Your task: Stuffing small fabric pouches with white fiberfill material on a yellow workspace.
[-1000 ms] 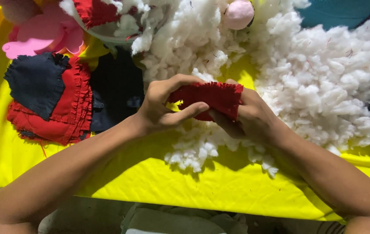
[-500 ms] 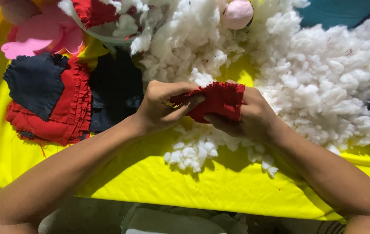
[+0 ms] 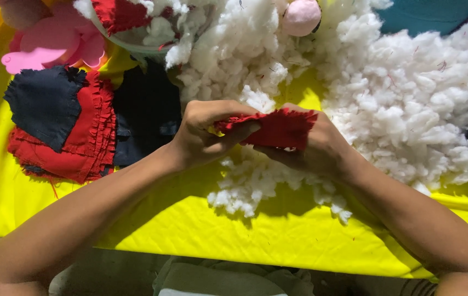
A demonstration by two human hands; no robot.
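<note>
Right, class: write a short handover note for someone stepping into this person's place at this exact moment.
Left hand: pinching the left end of the red fabric piece.
Right hand: holding the same piece from beneath and behind.
Around: white stuffing heaped on the yellow cloth; red and navy patches stacked at left; pink ball at top.
Done: piece lifted above the stuffing.
Left: whether it holds any filling cannot be seen.
</note>
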